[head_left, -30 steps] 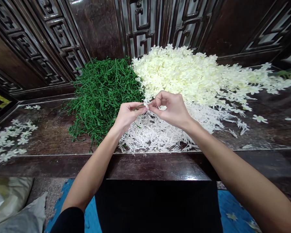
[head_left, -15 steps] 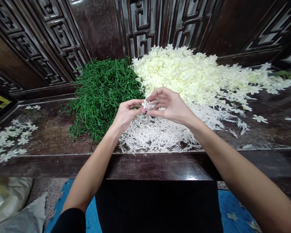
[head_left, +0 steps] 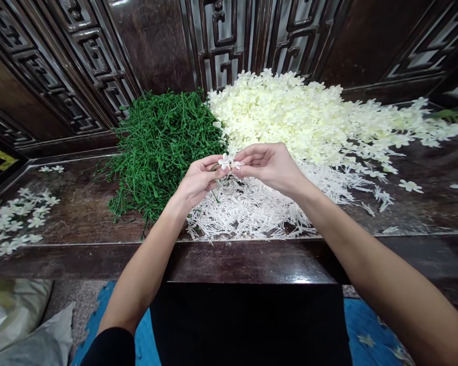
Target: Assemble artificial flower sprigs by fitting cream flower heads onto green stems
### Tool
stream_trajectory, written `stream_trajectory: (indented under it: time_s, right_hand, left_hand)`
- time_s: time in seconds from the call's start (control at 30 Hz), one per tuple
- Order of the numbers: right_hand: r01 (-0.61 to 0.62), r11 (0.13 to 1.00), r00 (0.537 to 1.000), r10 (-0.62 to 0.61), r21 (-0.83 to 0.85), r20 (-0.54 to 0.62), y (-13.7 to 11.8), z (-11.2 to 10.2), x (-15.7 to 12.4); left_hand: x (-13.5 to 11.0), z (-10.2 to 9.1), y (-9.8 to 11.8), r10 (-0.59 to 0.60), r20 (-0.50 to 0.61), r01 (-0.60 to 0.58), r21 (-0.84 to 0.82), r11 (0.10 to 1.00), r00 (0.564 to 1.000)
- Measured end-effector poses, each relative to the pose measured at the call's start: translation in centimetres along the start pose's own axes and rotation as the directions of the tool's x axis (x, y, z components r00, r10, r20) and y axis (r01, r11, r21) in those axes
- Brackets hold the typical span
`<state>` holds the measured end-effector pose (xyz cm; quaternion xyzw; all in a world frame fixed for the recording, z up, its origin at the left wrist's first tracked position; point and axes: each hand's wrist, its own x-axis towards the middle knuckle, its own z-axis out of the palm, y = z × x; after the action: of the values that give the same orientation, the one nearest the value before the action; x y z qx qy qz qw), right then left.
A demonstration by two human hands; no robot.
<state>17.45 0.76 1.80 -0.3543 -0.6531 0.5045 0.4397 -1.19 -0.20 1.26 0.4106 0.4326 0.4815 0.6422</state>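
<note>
Over the middle of the bench, my left hand (head_left: pixel 198 182) pinches a thin green stem with white artificial flowers (head_left: pixel 224 161) at its tip. My right hand (head_left: pixel 272 163) is closed, thumb and fingers pinched on a white flower at that same tip; what exactly lies between the fingertips is partly hidden. Beneath my hands spreads a pile of thin white plastic pieces (head_left: pixel 248 213). To the left of them lies a heap of green plastic stems (head_left: pixel 164 134). Behind my right hand rises a mound of cream-white flower heads (head_left: pixel 286 112).
Several finished-looking flower sprigs (head_left: pixel 17 218) lie at the bench's left end. A few loose flowers (head_left: pixel 410 186) are scattered to the right. A carved dark wooden back (head_left: pixel 152 46) rises behind the bench seat (head_left: pixel 76 203). Pale sacks (head_left: pixel 19 320) stand on the floor at lower left.
My right hand's fingers have closed in on the flower tip, having been more spread before. More white petals now show between my hands. The piles look the same.
</note>
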Motion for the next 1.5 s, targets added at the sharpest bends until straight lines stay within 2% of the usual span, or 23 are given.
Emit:
stream_trajectory:
  time_s: [0.17, 0.33, 0.47, 0.6, 0.8, 0.87, 1.0, 1.23, 1.37, 1.5]
  right_hand:
    - [0.002, 1.0, 0.996, 0.0, -0.025, 0.084, 0.7, -0.2, 0.3]
    - [0.073, 0.996, 0.997, -0.071, -0.059, 0.033, 0.9, 0.4, 0.1]
    - [0.06, 0.996, 0.998, -0.06, -0.062, 0.0, 0.3, 0.6, -0.1]
    - [0.042, 0.996, 0.999, -0.039, -0.073, 0.032, 0.5, 0.1, 0.0]
    - [0.06, 0.99, 0.992, -0.044, -0.13, 0.12, 1.1, 0.2, 0.1]
    - [0.068, 0.988, 0.993, -0.054, -0.136, 0.105, 1.2, 0.5, 0.1]
    - [0.073, 0.991, 0.997, -0.073, -0.115, 0.003, 1.3, 0.8, 0.1]
    - [0.015, 0.991, 1.0, -0.011, -0.133, 0.029, 0.4, 0.2, 0.1]
    - [0.001, 0.989, 1.0, -0.001, -0.145, 0.002, 0.2, 0.0, 0.1]
    - [-0.016, 0.994, 1.0, 0.018, -0.107, 0.019, 0.0, -0.1, 0.1]
  left_hand:
    - [0.0, 0.0, -0.2, 0.04, 0.065, -0.041, 0.014, 0.999, 0.997]
    - [-0.2, 0.2, -0.1, 0.066, 0.025, -0.067, 0.053, 0.996, 0.998]
    - [-0.3, 0.3, 0.1, 0.056, 0.012, -0.057, 0.039, 0.998, 0.998]
    - [-0.3, 0.3, 0.0, 0.072, 0.028, -0.073, 0.036, 0.997, 0.997]
    - [-0.4, 0.8, -0.1, 0.094, -0.037, -0.089, 0.114, 0.989, 0.995]
    - [-0.4, 0.9, -0.1, 0.096, -0.044, -0.089, 0.141, 0.986, 0.994]
    - [-0.3, 0.7, -0.2, 0.115, -0.045, -0.107, 0.149, 0.983, 0.992]
    - [-0.4, 0.7, -0.2, 0.103, -0.051, -0.093, 0.172, 0.981, 0.993]
    - [-0.2, 0.4, 0.2, 0.116, -0.102, -0.108, 0.076, 0.991, 0.988]
    - [0.1, -0.1, 0.9, 0.1, -0.149, -0.127, -0.183, 0.975, 0.984]
